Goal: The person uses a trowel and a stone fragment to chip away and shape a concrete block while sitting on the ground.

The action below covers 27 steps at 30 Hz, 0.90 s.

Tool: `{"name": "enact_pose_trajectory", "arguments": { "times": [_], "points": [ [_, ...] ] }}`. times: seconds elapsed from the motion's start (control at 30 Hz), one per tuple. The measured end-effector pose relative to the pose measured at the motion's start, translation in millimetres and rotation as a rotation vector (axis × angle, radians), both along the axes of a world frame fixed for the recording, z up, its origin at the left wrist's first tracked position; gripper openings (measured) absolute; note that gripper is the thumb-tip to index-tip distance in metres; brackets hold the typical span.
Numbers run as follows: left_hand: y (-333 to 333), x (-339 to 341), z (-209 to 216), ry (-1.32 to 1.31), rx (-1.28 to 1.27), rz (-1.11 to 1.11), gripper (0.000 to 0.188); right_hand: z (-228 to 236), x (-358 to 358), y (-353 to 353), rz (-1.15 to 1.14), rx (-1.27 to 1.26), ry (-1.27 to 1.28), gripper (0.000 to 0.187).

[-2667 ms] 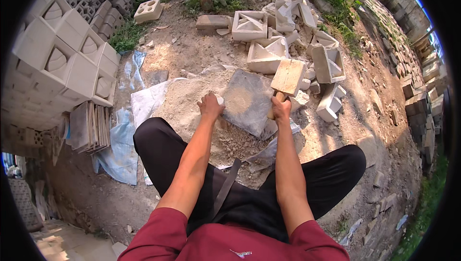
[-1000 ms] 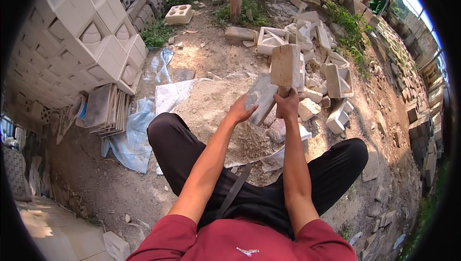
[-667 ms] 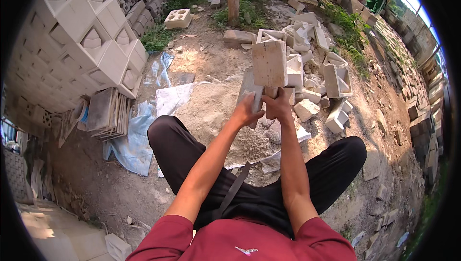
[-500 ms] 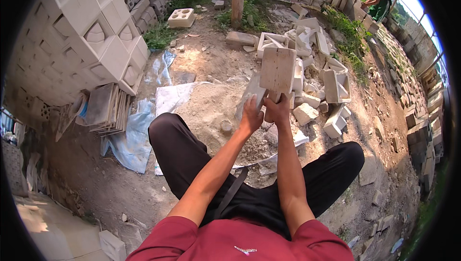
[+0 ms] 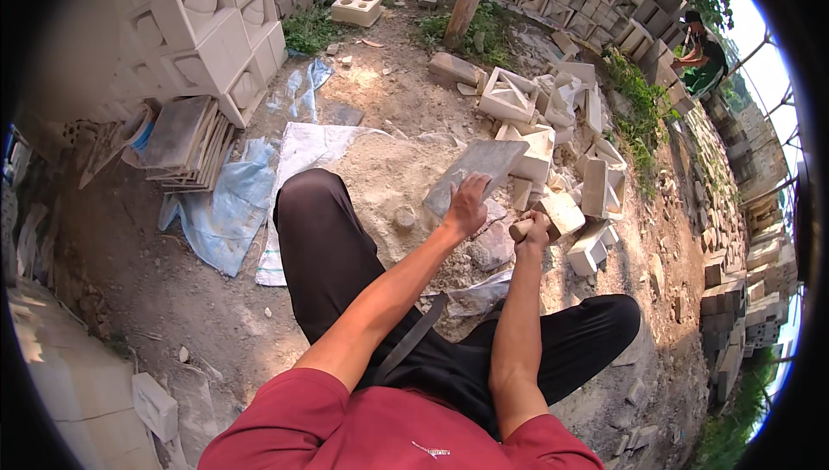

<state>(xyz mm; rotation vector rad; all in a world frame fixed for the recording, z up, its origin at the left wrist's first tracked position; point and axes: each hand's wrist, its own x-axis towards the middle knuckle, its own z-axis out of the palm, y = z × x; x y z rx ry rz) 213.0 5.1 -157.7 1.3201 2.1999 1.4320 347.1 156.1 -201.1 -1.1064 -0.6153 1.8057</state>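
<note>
My left hand grips the near edge of a flat grey slab, its fingers spread over the upper face. The slab is tilted above a heap of pale sandy powder. To the right, my right hand is wrapped round the short handle of a wooden mallet. The mallet's blocky head points away to the right, beside broken pale blocks, apart from the slab. A small round lump lies on the powder between my knees.
Broken hollow blocks are piled beyond my right hand. Patterned blocks are stacked at the left, near thin boards and blue sheeting. A wooden post stands ahead. Another person is at the far right.
The mallet has come down and to the right, away from the slab. The slab has tipped from steep to flatter, showing its broad face. My hands have moved apart.
</note>
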Motion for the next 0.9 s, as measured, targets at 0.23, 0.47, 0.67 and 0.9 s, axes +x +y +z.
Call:
{"name": "enact_pose_trajectory", "arguments": {
  "times": [0.23,0.47,0.67,0.9],
  "points": [
    [-6.0,-8.3,-5.6,0.068,0.043,0.073,0.057,22.5,-9.8,-57.2,0.828,-0.111,-0.079,0.014],
    [-5.9,-29.6,-0.7,-0.095,0.112,0.196,0.060,8.6,-0.8,-32.4,0.570,-0.158,0.117,0.016],
    [-7.0,-12.8,3.8,-0.005,-0.001,0.173,0.062,-1.4,16.6,-13.6,0.247,-0.220,0.351,0.015],
    [-0.7,29.2,-14.4,0.298,-0.115,0.066,0.059,13.0,25.3,-17.9,0.343,-0.156,0.090,0.019]
  ]
}}
